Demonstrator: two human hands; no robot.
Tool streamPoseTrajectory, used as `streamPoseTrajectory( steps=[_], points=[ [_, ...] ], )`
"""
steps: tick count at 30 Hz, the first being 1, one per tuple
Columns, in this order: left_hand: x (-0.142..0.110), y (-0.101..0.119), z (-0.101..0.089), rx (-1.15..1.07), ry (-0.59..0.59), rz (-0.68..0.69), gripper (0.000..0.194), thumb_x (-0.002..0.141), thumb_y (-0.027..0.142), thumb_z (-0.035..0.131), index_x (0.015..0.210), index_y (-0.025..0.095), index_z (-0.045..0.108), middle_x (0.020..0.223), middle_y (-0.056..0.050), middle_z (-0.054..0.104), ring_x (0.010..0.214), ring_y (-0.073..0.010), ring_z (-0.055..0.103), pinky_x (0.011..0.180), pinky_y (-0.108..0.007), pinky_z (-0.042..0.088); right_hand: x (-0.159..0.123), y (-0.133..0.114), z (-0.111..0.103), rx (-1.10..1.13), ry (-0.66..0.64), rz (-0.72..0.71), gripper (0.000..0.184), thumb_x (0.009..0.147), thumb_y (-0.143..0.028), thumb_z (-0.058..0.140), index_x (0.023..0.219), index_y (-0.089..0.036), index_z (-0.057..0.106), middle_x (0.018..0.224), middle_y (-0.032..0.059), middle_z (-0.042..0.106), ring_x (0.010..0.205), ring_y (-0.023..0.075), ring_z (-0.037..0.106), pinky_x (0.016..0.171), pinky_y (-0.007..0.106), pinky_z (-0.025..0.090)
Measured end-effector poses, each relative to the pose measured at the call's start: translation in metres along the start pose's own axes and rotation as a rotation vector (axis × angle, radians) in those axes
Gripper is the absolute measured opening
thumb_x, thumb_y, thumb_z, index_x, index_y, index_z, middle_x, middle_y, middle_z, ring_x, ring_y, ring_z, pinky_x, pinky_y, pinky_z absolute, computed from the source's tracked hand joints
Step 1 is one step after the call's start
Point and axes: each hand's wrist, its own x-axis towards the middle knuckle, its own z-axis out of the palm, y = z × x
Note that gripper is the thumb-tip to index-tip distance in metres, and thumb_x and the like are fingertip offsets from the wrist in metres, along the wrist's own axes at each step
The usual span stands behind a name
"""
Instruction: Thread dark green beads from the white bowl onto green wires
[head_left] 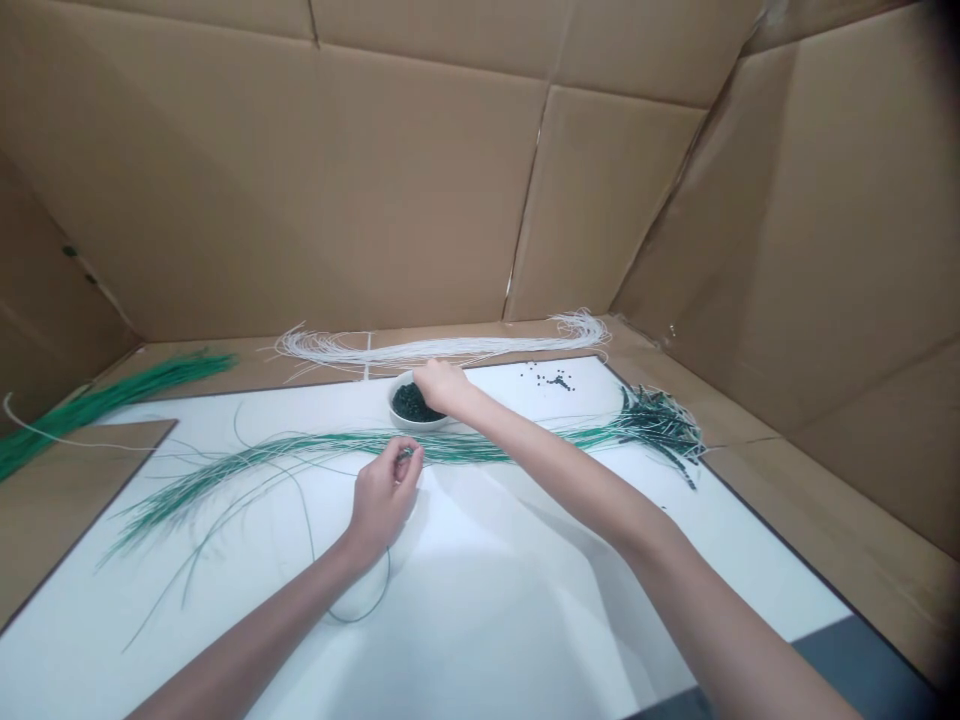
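While the right hand (442,388) curls over a white bowl (393,408), its fingers bunch together and dip toward the dark green pieces (412,403) heaped inside; whether they pinch one cannot be told, because the back of the hand hides the fingertips. The left hand (384,500) sits lower and nearer the person, with its fingers curled in and the thumb pressed against them, pinching a thin green wire (386,585) that loops down below the wrist and lies across the white board (525,520).

The bowl stands just beyond a long green wire bundle (315,447), which stretches across the board and passes under the right forearm. At its right end, the bundle fans out into a cluster of black-tipped ends (660,425). A few loose dark pieces (559,381) lie on the board, well to the right of the bowl. Behind the board, a coil of white wires (420,350) lies along the far edge, and another green bundle (97,405) lies off to the left. Cardboard walls (300,180) surround the work area.
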Motion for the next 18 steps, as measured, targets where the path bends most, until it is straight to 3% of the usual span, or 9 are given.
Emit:
streamPoseTrajectory(
  steps=[5, 10, 14, 18],
  points=[
    [0.001, 0.002, -0.001, -0.04, 0.0, -0.025, 0.023, 0.08, 0.04, 0.04, 0.08, 0.018, 0.049, 0.051, 0.005, 0.039, 0.047, -0.0097, 0.037, 0.05, -0.019, 0.03, -0.003, 0.011, -0.002, 0.002, 0.046, -0.007, 0.028, 0.076, -0.01, 0.044, 0.098, -0.014, 0.062, 0.097, 0.0168, 0.062, 0.092, 0.0261, 0.058, 0.071, 0.033, 0.045],
    [0.001, 0.005, -0.003, -0.06, 0.013, -0.02, 0.022, 0.08, 0.039, 0.04, 0.079, 0.018, 0.047, 0.049, 0.007, 0.032, 0.046, -0.0095, 0.035, 0.049, -0.019, 0.028, -0.011, 0.028, 0.01, 0.147, 0.107, -0.007, 0.021, 0.078, -0.015, 0.045, 0.088, -0.015, 0.063, 0.091, 0.0126, 0.064, 0.086, 0.0234, 0.059, 0.07, 0.029, 0.041],
    [0.001, 0.004, -0.003, -0.032, 0.018, 0.009, 0.02, 0.079, 0.037, 0.043, 0.077, 0.018, 0.049, 0.048, 0.007, 0.029, 0.045, -0.0086, 0.033, 0.05, -0.018, 0.029, -0.031, 0.035, 0.022, 0.342, 0.342, -0.028, 0.022, 0.084, -0.015, 0.037, 0.089, -0.014, 0.059, 0.091, 0.0089, 0.062, 0.085, 0.0181, 0.057, 0.075, 0.027, 0.039],
    [-0.002, 0.004, -0.003, 0.019, 0.014, 0.066, 0.021, 0.077, 0.037, 0.047, 0.079, 0.018, 0.054, 0.049, 0.006, 0.037, 0.046, -0.0084, 0.034, 0.05, -0.018, 0.029, -0.072, 0.024, 0.038, 0.635, 0.647, -0.046, 0.023, 0.087, -0.021, 0.035, 0.088, -0.015, 0.057, 0.087, 0.0067, 0.06, 0.085, 0.0155, 0.054, 0.077, 0.026, 0.037]
  ],
)
